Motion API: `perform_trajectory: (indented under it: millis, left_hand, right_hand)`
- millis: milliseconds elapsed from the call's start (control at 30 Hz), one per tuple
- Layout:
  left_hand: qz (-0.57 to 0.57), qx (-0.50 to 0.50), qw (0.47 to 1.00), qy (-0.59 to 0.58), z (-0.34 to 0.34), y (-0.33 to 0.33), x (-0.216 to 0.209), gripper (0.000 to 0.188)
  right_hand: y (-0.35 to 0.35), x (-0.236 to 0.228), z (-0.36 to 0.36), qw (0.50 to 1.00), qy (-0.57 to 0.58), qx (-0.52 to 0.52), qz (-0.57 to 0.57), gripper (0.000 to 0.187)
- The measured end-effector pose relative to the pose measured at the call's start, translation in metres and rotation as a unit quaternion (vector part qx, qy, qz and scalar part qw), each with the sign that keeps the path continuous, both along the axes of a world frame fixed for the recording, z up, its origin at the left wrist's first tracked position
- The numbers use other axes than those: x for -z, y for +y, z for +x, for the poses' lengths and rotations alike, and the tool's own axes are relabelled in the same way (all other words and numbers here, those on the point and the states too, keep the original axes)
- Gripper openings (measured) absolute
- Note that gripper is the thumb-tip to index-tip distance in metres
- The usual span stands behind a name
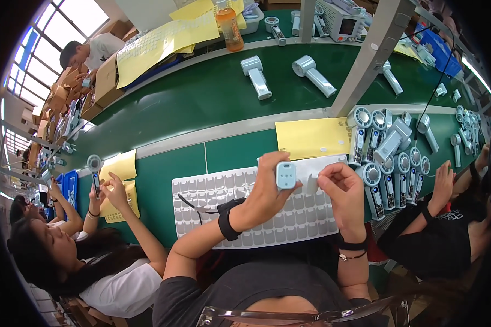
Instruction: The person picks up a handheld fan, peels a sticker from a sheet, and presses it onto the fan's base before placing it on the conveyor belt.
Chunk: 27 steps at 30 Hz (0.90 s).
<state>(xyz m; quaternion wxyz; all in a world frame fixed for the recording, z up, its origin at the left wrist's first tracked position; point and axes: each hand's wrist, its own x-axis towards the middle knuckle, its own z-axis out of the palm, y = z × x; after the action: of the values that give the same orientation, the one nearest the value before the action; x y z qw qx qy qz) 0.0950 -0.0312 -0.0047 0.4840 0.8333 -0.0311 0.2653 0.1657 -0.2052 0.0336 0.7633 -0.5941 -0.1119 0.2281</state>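
Observation:
My left hand (263, 195) is closed around a light-blue handheld device (286, 175), probably a small fan, whose end with small holes points toward me. The rest of it is hidden by the hand. Thumb and fingers of my right hand (346, 193) are pinched on a small grey sticker (311, 184) just right of the device, with a gap between them. Beneath both hands lies a white sheet (213, 185) with rows of grey stickers. A dark cord (188, 203) rests over its left part.
Several handheld fans (371, 174) are bunched at the right, near a yellow sheet (305, 136). More fans (256, 79) lie on the far green bench, by an orange bottle (229, 27). A metal post (365, 60) stands right. Co-workers sit at both sides; the left one holds a fan (94, 166).

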Motion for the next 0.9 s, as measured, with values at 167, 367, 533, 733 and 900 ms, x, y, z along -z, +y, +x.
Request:
perform_trajectory:
  millis: [167, 367, 533, 733, 900]
  left_hand:
    - [0.108, 0.043, 0.991, -0.062, -0.006, -0.010, 0.007, 0.070]
    - [0.106, 0.051, 0.990, -0.075, -0.007, -0.016, 0.012, 0.077]
    - [0.107, 0.050, 0.989, -0.087, -0.008, -0.019, 0.012, 0.076]
    - [0.110, 0.053, 0.989, -0.080, -0.009, -0.020, 0.014, 0.075]
    - [0.111, 0.053, 0.989, -0.082, -0.009, -0.020, 0.013, 0.075]
  right_hand:
    - [0.000, -0.032, -0.008, 0.994, 0.053, -0.089, -0.030, 0.028]
    - [0.001, -0.033, -0.010, 0.995, 0.048, -0.080, -0.026, 0.049]
    - [0.000, -0.031, -0.009, 0.994, 0.029, -0.085, -0.055, 0.053]
    - [-0.002, -0.031, -0.008, 0.994, 0.028, -0.091, -0.056, 0.051]
    - [-0.002, -0.030, -0.008, 0.994, 0.034, -0.088, -0.054, 0.051]
